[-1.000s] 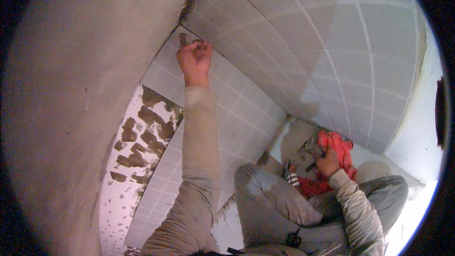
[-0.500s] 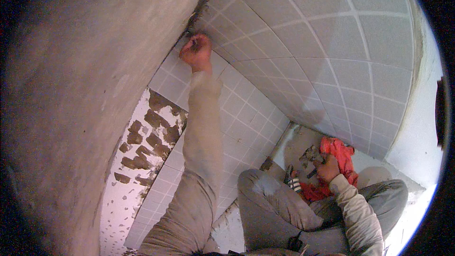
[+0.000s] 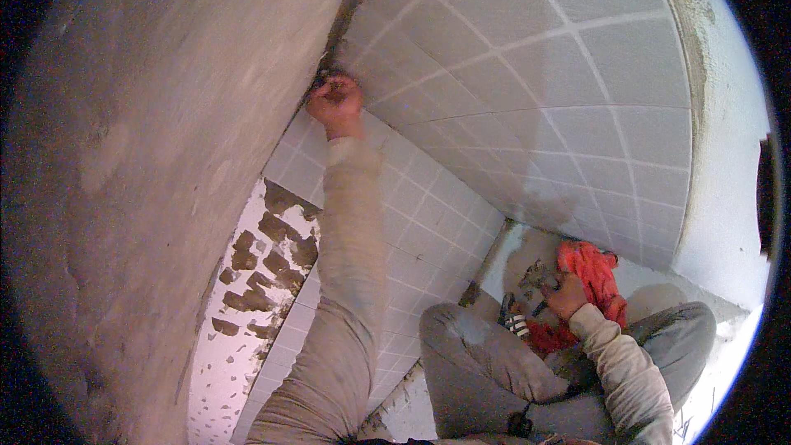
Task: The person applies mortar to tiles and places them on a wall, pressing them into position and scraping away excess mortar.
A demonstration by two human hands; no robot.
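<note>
My left hand [image 3: 336, 105] is stretched far forward, up to the corner where the plain wall meets the tiled wall. Its fingers are curled, and dark, mortar-like matter shows at them; what they hold is too blurred to name. Low at the right, my right hand [image 3: 565, 297] is closed beside a red cloth or bag [image 3: 590, 268]. A short dark piece sticks out from that hand, its kind unclear. Grey-brown wet mortar [image 3: 534, 274] lies in a lump just beyond the fingers.
A rough plain wall [image 3: 148, 156] rises close on my left, and a grey tiled wall [image 3: 527, 74] stands at the right. Between them is a white panel with brown mortar dabs [image 3: 247, 280]. My bent legs [image 3: 486, 354] are below; a striped object [image 3: 516, 323] lies by the knee.
My left hand has shifted slightly down and nearer along the corner. The view has tilted a little, while my right hand stays by the red cloth or bag.
</note>
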